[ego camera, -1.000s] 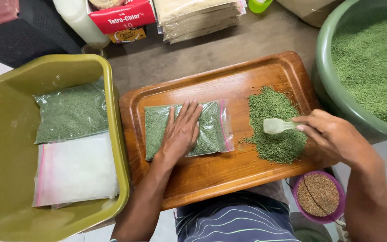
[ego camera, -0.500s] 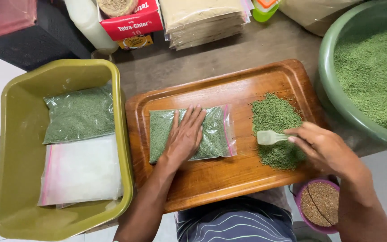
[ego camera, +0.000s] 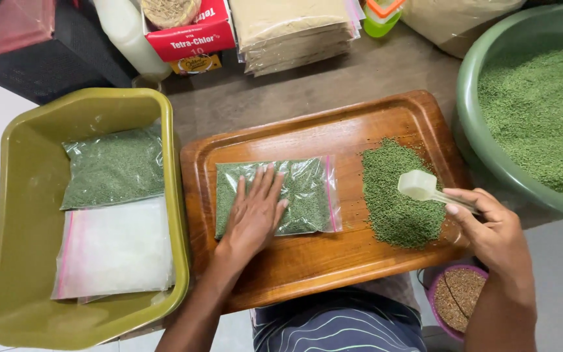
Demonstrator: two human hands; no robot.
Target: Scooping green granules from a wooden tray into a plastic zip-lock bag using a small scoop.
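Note:
My left hand (ego camera: 253, 214) lies flat, fingers spread, on a clear zip bag of green granules (ego camera: 307, 191) that rests on a wooden tray (ego camera: 307, 264). My right hand (ego camera: 490, 231) grips the handle of a small white scoop (ego camera: 418, 185), held over a loose heap of green granules (ego camera: 395, 195) on the tray's right side.
An olive plastic tub (ego camera: 27, 195) at the left holds a filled green bag (ego camera: 113, 166) and a pale bag (ego camera: 115, 248). A large green basin of granules (ego camera: 542, 117) stands at the right. A purple bowl of brown seeds (ego camera: 457, 300) sits low right. Boxes and stacked packets line the far edge.
My right hand and the scoop have shifted slightly, the scoop now lifted over the heap's right part. My left hand stays flat on the bag.

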